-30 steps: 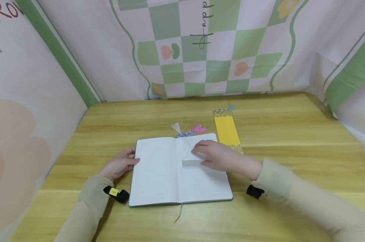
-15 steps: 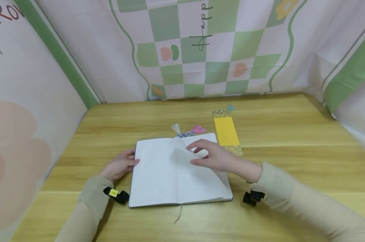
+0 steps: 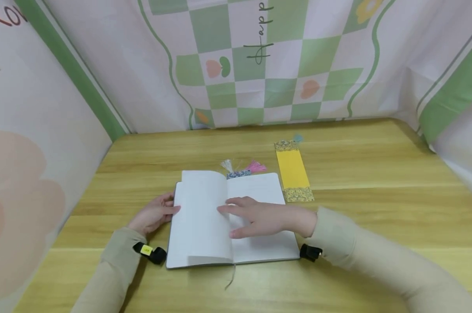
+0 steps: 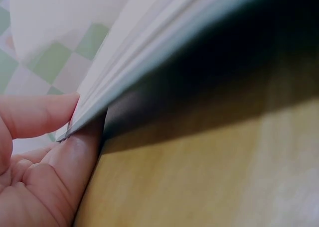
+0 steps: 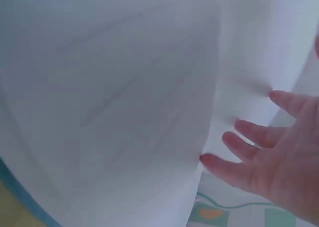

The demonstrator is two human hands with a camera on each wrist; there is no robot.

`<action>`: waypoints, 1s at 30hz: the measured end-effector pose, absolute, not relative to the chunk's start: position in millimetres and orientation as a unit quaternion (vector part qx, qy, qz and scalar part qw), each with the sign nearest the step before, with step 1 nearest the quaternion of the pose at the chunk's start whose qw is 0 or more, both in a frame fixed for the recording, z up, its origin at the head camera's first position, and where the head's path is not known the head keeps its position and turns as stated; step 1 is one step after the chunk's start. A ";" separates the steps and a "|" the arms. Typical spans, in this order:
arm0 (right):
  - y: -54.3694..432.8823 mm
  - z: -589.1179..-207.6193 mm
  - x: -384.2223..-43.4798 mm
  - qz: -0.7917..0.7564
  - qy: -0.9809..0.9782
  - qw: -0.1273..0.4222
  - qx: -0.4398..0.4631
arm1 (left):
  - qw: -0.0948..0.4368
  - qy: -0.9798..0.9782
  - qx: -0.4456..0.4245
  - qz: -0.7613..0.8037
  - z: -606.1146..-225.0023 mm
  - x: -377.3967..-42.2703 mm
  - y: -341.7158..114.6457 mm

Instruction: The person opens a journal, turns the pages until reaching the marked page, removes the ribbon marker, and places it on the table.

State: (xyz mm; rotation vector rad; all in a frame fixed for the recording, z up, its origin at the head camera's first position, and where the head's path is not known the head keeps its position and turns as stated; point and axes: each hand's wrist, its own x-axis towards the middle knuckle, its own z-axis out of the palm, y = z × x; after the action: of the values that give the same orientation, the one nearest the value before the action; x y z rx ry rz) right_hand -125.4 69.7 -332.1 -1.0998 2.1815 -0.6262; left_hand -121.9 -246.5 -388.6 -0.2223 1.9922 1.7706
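Observation:
An open notebook (image 3: 259,190) with pale pages lies on the table. My left hand (image 3: 151,214) grips its left edge, thumb on top and fingers beneath; the left wrist view shows the cover's edge (image 4: 144,80) pinched there and lifted off the wood. A loose page (image 3: 204,213) curves over the left half of the notebook. Close to the spine, my right hand (image 3: 261,217) stretches spread fingers toward that page. In the right wrist view, the fingertips (image 5: 205,158) touch the paper (image 5: 124,87), with nothing gripped.
Beyond the notebook's top edge, a blue floral strip (image 3: 240,174) sticks out, with a white tassel (image 3: 227,165) and a pink tassel (image 3: 256,166). A yellow bookmark (image 3: 292,169) lies behind to the right. A grey ribbon (image 3: 231,278) hangs from the spine. Patterned cloth (image 3: 247,93) stands behind the table.
A page has turned over from the right side to the left. My right hand has moved left and toward the front, its fingers spreading. The left hand has stayed in place.

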 end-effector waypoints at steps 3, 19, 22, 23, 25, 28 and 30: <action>63.8 -335.1 -125.2 -0.190 0.830 0.312 -0.422 | 0.236 0.712 -0.062 0.658 -389.7 -121.4 -248.3; 46.9 -339.8 -115.7 -0.053 0.867 0.281 -0.408 | 0.240 0.695 -0.041 0.677 -394.7 -123.2 -251.1; 46.4 -340.0 -115.1 -0.041 0.870 0.272 -0.410 | 0.238 0.688 -0.056 0.683 -395.3 -124.8 -251.0; 46.2 -339.8 -115.1 -0.038 0.869 0.271 -0.411 | 0.238 0.683 -0.060 0.688 -395.6 -125.1 -251.1; 45.8 -339.4 -115.0 -0.033 0.869 0.269 -0.413 | 0.236 0.675 -0.066 0.696 -395.8 -125.2 -251.2; 45.0 -338.9 -115.1 -0.030 0.867 0.268 -0.418 | 0.235 0.678 -0.076 0.693 -396.0 -124.3 -251.2; 44.8 -339.0 -115.4 -0.026 0.866 0.267 -0.421 | 0.235 0.691 -0.071 0.680 -396.3 -123.6 -251.3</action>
State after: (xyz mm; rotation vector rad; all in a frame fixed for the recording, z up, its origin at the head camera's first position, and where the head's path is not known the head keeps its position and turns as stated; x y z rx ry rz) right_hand -115.4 44.8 -339.0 -1.1376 2.3383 -0.0704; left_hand -123.6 -251.3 -396.3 -0.1960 1.8952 1.8668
